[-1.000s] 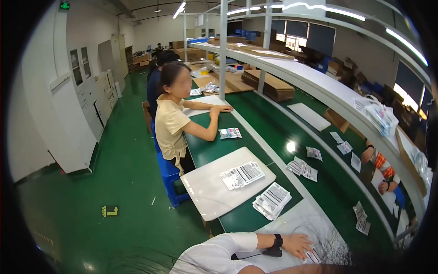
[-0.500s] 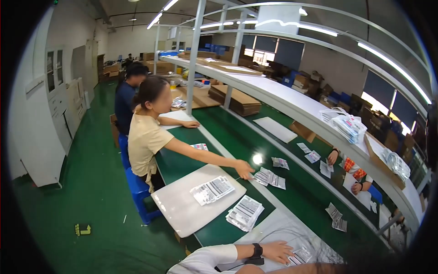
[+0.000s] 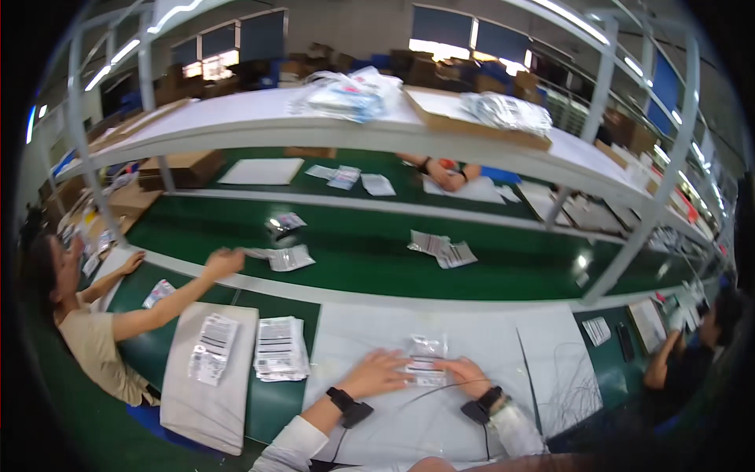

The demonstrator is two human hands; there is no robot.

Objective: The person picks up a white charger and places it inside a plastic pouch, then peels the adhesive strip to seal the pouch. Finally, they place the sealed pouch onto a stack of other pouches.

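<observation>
A small clear plastic packet (image 3: 426,365) with a dark-printed label lies on the white board in front of me. My left hand (image 3: 377,374) rests flat at its left edge, fingers stretched and spread. From the other side my right hand (image 3: 469,377) reaches in, its fingertips on the packet's right edge; blur hides whether they pinch it. Each wrist wears a black band with a small cabled box. To the left of the board sits a pile of similar printed packets (image 3: 281,350).
A co-worker's hand (image 3: 226,263) is over the green conveyor belt (image 3: 354,248) beside packets (image 3: 291,258); more packets (image 3: 443,248) lie mid-belt. Another white board (image 3: 177,393) bears packets at left. A shelf (image 3: 259,130) spans above the belt. Another person (image 3: 692,354) works at right.
My view has swung to the right, bringing both my hands and the whole white board into sight. The co-worker at left still has an arm stretched over the belt.
</observation>
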